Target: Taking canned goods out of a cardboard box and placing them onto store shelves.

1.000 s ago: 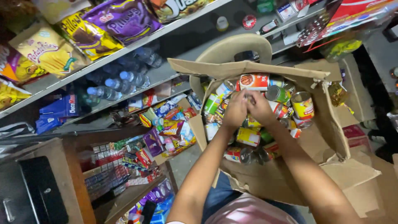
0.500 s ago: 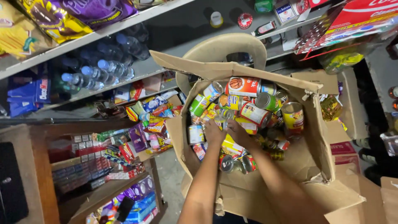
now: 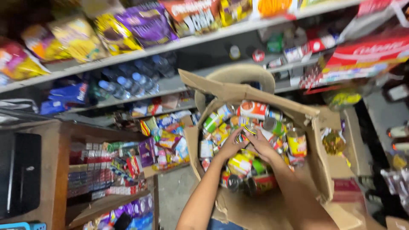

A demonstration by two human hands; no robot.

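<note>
Packed shop shelves are filling the background, with snack bags along the top shelf (image 3: pixel 183 42) and water bottles (image 3: pixel 128 83) lying below them, while an open cardboard box (image 3: pixel 319 140) is standing in the middle, crammed with tin cans. Both hands are reaching into it: the left hand (image 3: pixel 232 147) and the right hand (image 3: pixel 260 145) are meeting over a small can (image 3: pixel 247 130) near the centre of the heap, fingers curled around it, though motion blur is making it hard to tell whether either hand is truly gripping or only touching. The can is looking stiff, smooth-walled and probably fairly heavy for its size, so it is likely best taken around its side wall, since the glossy label may be slippery. Around the hands, a red-and-white can (image 3: pixel 252 109), a yellow-labelled can (image 3: pixel 297 142) and a green one (image 3: pixel 211 122) are lying at odd angles. The lower cans are being hidden by the forearms, the box's near flap is being cut off at the frame edge, and the whole view is blurring.
</note>
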